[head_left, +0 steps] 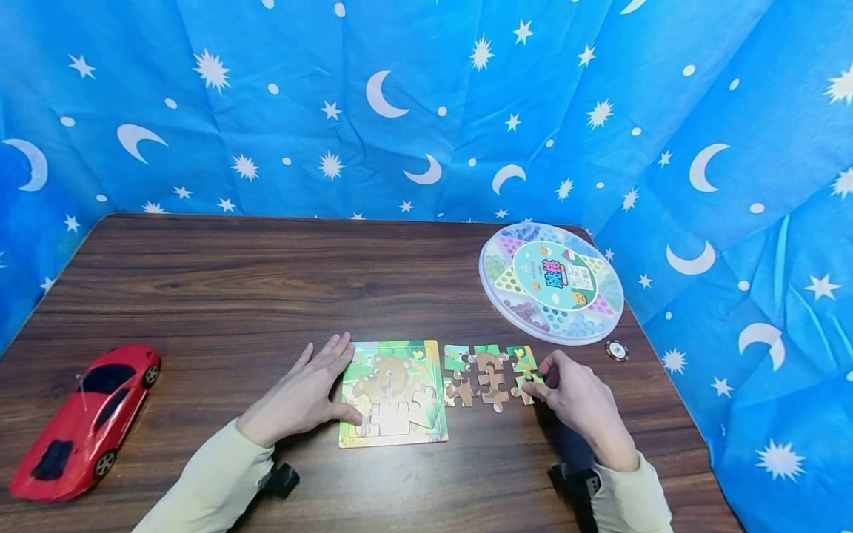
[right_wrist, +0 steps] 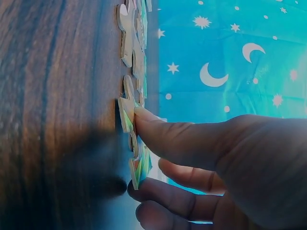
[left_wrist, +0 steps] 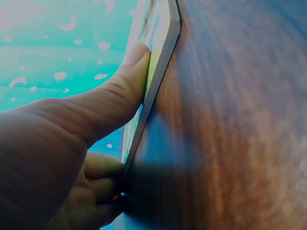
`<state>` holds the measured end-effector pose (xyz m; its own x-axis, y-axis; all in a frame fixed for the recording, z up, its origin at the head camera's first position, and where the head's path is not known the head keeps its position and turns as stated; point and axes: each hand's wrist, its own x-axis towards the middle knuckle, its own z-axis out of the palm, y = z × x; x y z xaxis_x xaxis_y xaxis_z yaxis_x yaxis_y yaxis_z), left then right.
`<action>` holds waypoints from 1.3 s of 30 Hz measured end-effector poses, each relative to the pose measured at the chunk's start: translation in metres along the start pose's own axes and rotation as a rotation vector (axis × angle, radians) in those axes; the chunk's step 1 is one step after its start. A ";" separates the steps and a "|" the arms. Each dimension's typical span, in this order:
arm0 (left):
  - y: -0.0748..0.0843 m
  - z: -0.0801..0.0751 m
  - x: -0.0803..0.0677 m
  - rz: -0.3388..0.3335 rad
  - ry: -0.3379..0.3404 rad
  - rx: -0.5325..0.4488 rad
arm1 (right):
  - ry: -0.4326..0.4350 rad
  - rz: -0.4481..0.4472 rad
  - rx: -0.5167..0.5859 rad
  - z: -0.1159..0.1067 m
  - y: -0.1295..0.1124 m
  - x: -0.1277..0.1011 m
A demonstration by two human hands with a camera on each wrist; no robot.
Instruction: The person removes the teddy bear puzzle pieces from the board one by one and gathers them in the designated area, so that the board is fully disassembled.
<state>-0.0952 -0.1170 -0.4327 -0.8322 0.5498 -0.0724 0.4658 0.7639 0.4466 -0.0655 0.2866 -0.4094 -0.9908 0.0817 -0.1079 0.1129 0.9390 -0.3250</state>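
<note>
A square bear puzzle board (head_left: 442,414) lies on the table, with several pieces fitted in its upper part and pale bare tray showing along its lower part. My left hand (head_left: 300,392) rests along the board's left side, fingers extended; in the left wrist view its thumb (left_wrist: 129,81) presses on the board's edge. Loose puzzle pieces (head_left: 494,386) lie grouped right of the board. At the group's right end my right hand (head_left: 583,407) pinches a green-and-brown puzzle piece (right_wrist: 126,114), thumb on its face and fingers curled by its outer side.
A round Chinese checkers box (head_left: 503,302) lies at the back right, with a black-and-white chip (head_left: 617,350) beside it. On the left stands a red toy car (head_left: 87,422). Blue curtains (head_left: 426,111) with moons and stars hang behind the wooden table (head_left: 266,281).
</note>
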 end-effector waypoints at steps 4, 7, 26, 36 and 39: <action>0.000 0.000 -0.001 0.003 0.005 -0.001 | -0.006 0.006 -0.011 0.001 -0.001 0.000; -0.001 0.001 -0.001 0.006 0.012 0.000 | -0.005 0.007 -0.024 0.001 -0.004 0.000; -0.002 0.002 -0.001 0.005 0.006 0.003 | 0.130 -0.570 0.011 0.024 -0.113 -0.003; -0.001 0.003 0.000 0.009 0.015 0.001 | 0.044 -0.719 -0.065 0.051 -0.128 -0.003; -0.001 0.002 0.000 0.008 0.018 0.004 | 0.049 -0.711 -0.064 0.049 -0.127 -0.002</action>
<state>-0.0949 -0.1171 -0.4349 -0.8339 0.5495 -0.0524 0.4736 0.7611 0.4432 -0.0738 0.1509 -0.4140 -0.8255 -0.5437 0.1519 -0.5643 0.7884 -0.2450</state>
